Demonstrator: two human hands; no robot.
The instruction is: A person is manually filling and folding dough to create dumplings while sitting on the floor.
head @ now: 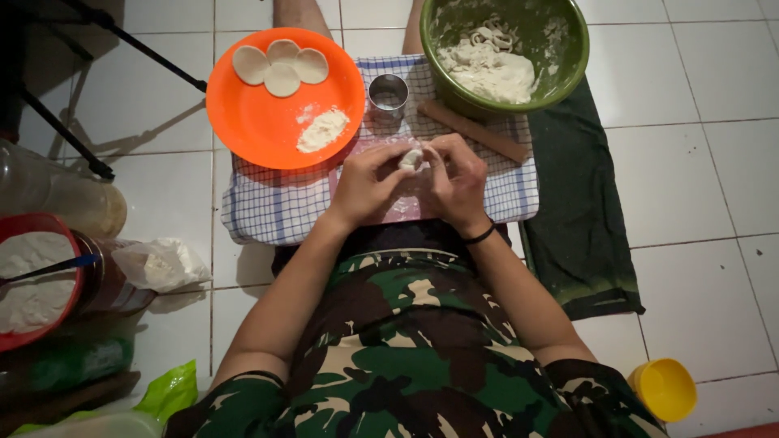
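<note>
Both hands meet at the centre of the view, fingers curled inward around one small piece of white dough [411, 158]. The left hand [369, 180] pinches it from the 9 o'clock side and the right hand [458, 180] from the 3 o'clock side, so each grip is closed down on the dough with only a sliver of it showing between the fingertips. A black band circles the right wrist.

Under the hands lies a pink sheet [398, 207], dusted pale, resting on a blue-and-white checked cloth [276, 203] spread over the white tiled floor [698, 162].

Just beyond the hands at 12 o'clock stands a round metal cutter [388, 94]. A wooden rolling pin [475, 130] lies slanted at 1 o'clock, near the right hand. Behind it sits a green bowl [568, 57] holding a mass of white dough and scraps.

At 11 o'clock an orange plate [260, 122] partly overlaps the cloth; it carries four flat dough rounds [280, 65] at its far edge and a small heap of flour [322, 130] nearer the hands.

A dark green towel [580, 235] lies at 3 o'clock beside the cloth. At 8 o'clock, well apart, a red bowl [32, 284] holds flour, with a clear bag [158, 264] beside it. A yellow cup [664, 389] sits at 4 o'clock. The person wears a camouflage shirt.
</note>
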